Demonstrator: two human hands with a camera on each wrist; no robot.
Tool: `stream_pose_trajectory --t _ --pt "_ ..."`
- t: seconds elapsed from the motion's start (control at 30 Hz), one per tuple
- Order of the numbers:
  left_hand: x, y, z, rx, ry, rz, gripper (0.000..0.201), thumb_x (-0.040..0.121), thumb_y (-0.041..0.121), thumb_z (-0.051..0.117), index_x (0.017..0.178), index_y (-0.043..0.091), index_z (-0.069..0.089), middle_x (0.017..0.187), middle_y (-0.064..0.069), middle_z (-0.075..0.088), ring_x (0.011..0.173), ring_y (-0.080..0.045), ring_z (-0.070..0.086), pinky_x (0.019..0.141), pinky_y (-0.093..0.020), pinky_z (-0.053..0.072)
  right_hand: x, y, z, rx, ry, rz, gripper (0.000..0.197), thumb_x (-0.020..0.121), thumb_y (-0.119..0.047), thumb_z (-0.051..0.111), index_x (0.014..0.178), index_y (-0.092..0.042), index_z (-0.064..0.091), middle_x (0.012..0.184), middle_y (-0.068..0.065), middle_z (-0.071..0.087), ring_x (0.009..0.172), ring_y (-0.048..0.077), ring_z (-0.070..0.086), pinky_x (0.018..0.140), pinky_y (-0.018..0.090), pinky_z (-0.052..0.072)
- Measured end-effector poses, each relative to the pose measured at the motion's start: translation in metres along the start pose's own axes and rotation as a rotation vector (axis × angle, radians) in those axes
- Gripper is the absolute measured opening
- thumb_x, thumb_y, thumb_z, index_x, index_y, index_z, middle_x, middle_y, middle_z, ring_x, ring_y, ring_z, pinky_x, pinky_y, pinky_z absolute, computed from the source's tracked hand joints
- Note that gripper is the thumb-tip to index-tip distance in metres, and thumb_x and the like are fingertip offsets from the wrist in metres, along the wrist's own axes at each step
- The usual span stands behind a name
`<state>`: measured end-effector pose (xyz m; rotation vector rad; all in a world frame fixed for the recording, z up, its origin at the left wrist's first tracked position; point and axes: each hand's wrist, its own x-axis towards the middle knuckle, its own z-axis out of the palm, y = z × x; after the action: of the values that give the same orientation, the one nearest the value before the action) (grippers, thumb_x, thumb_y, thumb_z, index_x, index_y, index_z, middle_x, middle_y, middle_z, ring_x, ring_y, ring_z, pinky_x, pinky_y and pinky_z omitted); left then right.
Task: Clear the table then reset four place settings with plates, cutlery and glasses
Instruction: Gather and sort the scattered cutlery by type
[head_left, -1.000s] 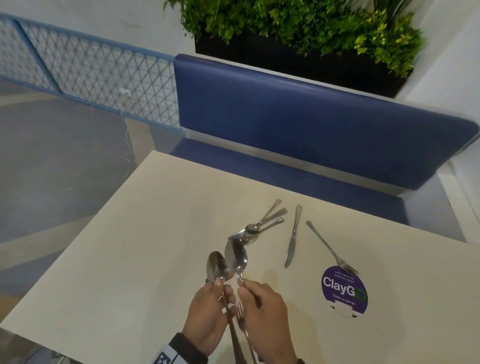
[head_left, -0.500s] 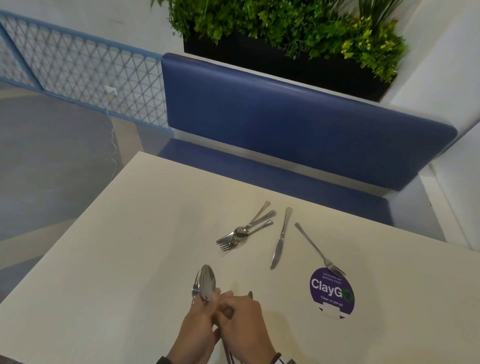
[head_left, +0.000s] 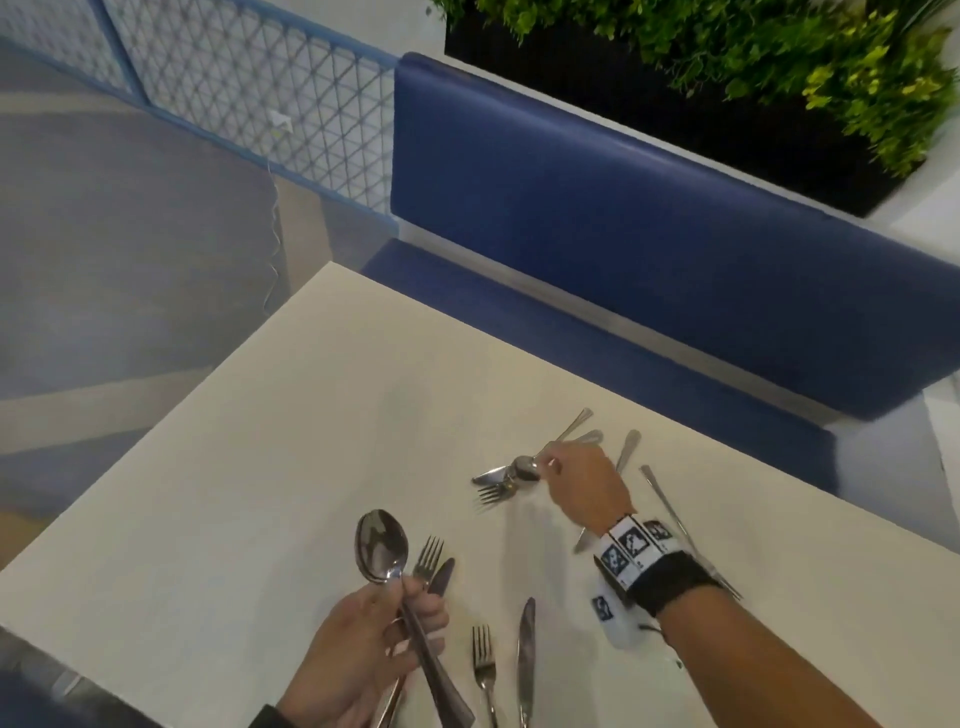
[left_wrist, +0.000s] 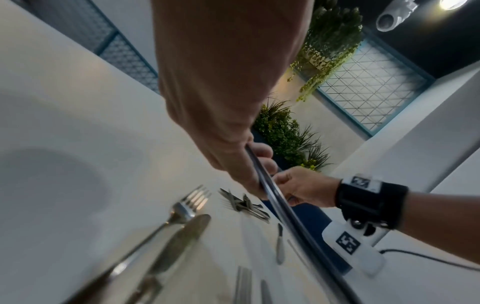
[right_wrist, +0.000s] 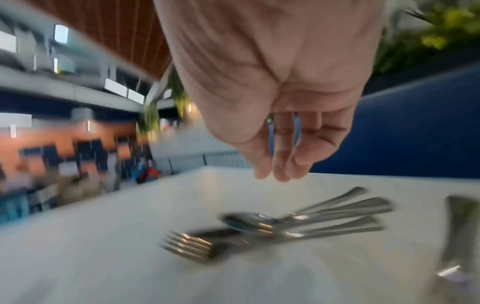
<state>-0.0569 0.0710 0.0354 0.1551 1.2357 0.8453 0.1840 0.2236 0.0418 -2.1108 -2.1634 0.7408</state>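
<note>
My left hand (head_left: 405, 603) grips a spoon (head_left: 382, 545) by its handle above the near part of the cream table (head_left: 249, 467); the left wrist view shows the hand (left_wrist: 249, 164) curled round that dark handle. A fork (head_left: 429, 558) and a knife tip (head_left: 442, 576) show just past its fingers; whether the hand holds them I cannot tell. Another fork (head_left: 483, 670) and knife (head_left: 527, 654) lie by the front edge. My right hand (head_left: 551, 464) reaches over a far pile of cutlery (head_left: 506, 477), fingers (right_wrist: 279, 170) straight and just above the pile (right_wrist: 259, 226), holding nothing.
A knife (head_left: 629, 451) and a long fork (head_left: 667, 506) lie partly under my right wrist. A blue bench (head_left: 623, 234) runs along the table's far side, with a planter (head_left: 675, 78) behind it. A lattice fence (head_left: 234, 88) and open floor lie to the left.
My right hand left the cutlery bundle at my left hand and reached out to the far pile. A fork and knife now lie by the front edge. The left hand keeps the spoon.
</note>
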Motion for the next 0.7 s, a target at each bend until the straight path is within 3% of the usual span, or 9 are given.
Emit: stream_pose_trajectory --t 0.1,0.17,0.33,0.53,0.6,0.7 --pt "-0.005 0.002 -0.022 -0.008 0.081 0.028 0.026 0.103 0.017 0.049 0.095 -0.004 0.062 0.08 -0.021 0.07 0.077 -0.033 0.07 0.078 -0.049 0.06 0.053 0.037 0.008 -0.282 -0.032 -0.037 0.052 0.092 0.001 0.051 0.136 -0.026 0.055 0.141 0.0 0.052 0.128 0.023 0.048 0.107 0.038 0.044" --pt "-0.008 0.003 -0.036 -0.024 0.123 0.028 0.026 0.102 0.017 0.05 0.097 -0.006 0.063 0.08 -0.02 0.07 0.08 -0.035 0.07 0.079 -0.05 0.06 0.072 0.049 0.013 -0.392 -0.095 -0.108 0.055 0.093 0.001 0.05 0.14 -0.028 0.052 0.15 -0.003 0.042 0.138 0.023 0.038 0.113 0.04 0.037" --pt "-0.014 0.002 -0.056 -0.082 0.155 0.015 0.022 0.101 0.013 0.052 0.102 -0.007 0.063 0.084 -0.02 0.073 0.083 -0.036 0.075 0.077 -0.049 0.062 0.081 0.065 0.018 -0.511 -0.145 -0.245 0.041 0.094 -0.003 0.048 0.123 -0.027 0.063 0.126 -0.008 0.059 0.116 0.013 0.049 0.096 0.029 0.048" --pt "-0.01 0.002 -0.046 -0.08 0.125 -0.014 0.021 0.098 0.008 0.056 0.109 -0.009 0.062 0.096 -0.025 0.075 0.089 -0.036 0.076 0.07 -0.044 0.064 0.078 0.069 0.017 -0.48 -0.15 -0.283 0.025 0.1 -0.016 0.047 0.114 -0.028 0.063 0.111 -0.01 0.06 0.102 0.01 0.048 0.083 0.023 0.038" --pt "-0.01 0.004 -0.039 -0.044 0.091 -0.014 0.021 0.097 0.009 0.057 0.109 -0.008 0.063 0.1 -0.026 0.075 0.089 -0.033 0.077 0.067 -0.042 0.063 0.077 0.066 0.017 -0.468 -0.171 -0.283 0.021 0.102 -0.022 0.045 0.111 -0.027 0.063 0.104 -0.009 0.058 0.098 0.011 0.047 0.082 0.024 0.037" --pt "-0.011 0.006 -0.029 -0.002 0.046 -0.001 0.019 0.096 0.008 0.059 0.106 -0.007 0.064 0.102 -0.026 0.075 0.087 -0.032 0.077 0.064 -0.039 0.062 0.071 0.059 0.01 -0.43 -0.169 -0.265 0.018 0.102 -0.024 0.043 0.107 -0.027 0.06 0.1 -0.009 0.056 0.098 0.013 0.051 0.084 0.03 0.045"
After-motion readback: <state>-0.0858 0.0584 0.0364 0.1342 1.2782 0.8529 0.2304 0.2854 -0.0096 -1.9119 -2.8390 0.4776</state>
